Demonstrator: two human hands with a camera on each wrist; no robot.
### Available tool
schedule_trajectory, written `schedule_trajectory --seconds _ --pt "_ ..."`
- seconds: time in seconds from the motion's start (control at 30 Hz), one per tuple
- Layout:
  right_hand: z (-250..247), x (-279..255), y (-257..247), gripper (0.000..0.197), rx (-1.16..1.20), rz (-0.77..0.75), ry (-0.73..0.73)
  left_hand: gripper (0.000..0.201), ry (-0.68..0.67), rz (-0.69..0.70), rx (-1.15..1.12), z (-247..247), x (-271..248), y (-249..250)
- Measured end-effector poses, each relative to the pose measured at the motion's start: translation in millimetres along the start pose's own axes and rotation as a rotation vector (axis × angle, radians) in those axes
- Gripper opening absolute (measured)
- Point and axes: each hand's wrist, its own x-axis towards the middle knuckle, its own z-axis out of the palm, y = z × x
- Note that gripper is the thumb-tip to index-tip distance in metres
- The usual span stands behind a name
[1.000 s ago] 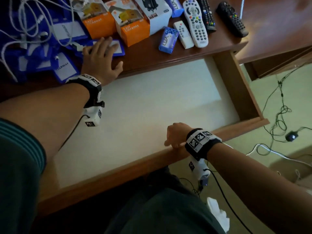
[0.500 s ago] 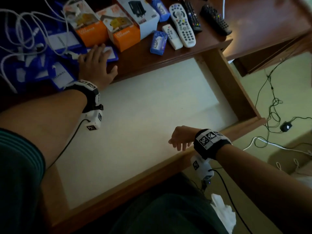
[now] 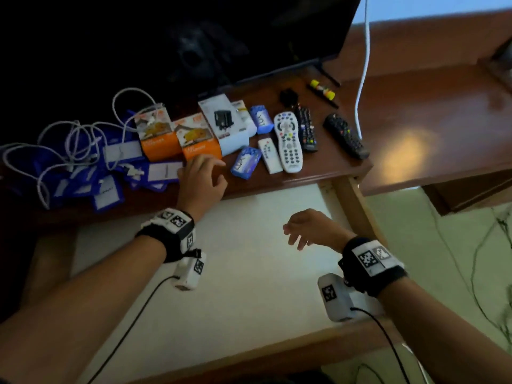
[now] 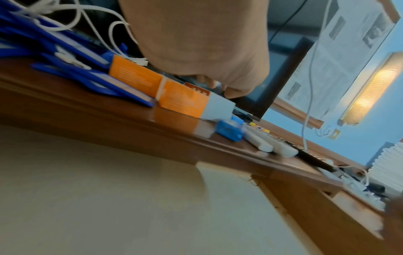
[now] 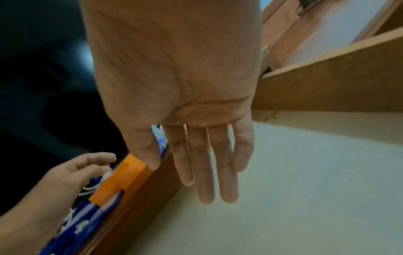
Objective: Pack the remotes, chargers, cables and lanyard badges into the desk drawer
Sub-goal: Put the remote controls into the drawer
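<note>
The desk drawer [image 3: 357,206] is pulled out and its pale floor holds nothing. On the desk lie a large white remote [image 3: 288,142], a small white remote [image 3: 269,155] and two black remotes [image 3: 345,135]. Orange charger boxes [image 3: 200,141] and a white charger box [image 3: 225,123] stand left of them. Blue lanyard badges [image 3: 106,194] and white cables [image 3: 66,145] are heaped at the far left. My left hand [image 3: 203,176] hovers with loose fingers just in front of the orange boxes and holds nothing. My right hand [image 3: 300,231] hangs over the drawer with straight fingers [image 5: 205,165].
Two small blue packets [image 3: 246,162] lie among the remotes. A dark TV screen [image 3: 194,37] stands at the back of the desk. A yellow-and-black marker [image 3: 322,91] lies by its foot, and a white cord [image 3: 363,79] hangs down at the right. Loose wires trail on the floor [image 3: 493,245].
My right hand has left the drawer's front edge and risen over the drawer. My left hand has lifted off the badge and shifted right toward the orange boxes. The head view has tilted up.
</note>
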Motion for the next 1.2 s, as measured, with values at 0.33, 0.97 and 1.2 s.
schedule_trajectory --seconds 0.33,0.97,1.2 --pt "-136.0 34.9 36.1 0.037 -0.098 -0.261 0.584 0.017 -0.15 -0.342 -0.43 54.3 33.7 160.8" --pt "-160.4 85.2 77.1 0.044 -0.536 -0.182 0.854 0.078 -0.574 -0.168 0.35 136.2 110.0 212.9" --pt "-159.3 82.8 89.3 0.037 -0.335 -0.224 0.871 0.061 -0.246 -0.172 0.381 160.2 94.0 228.3"
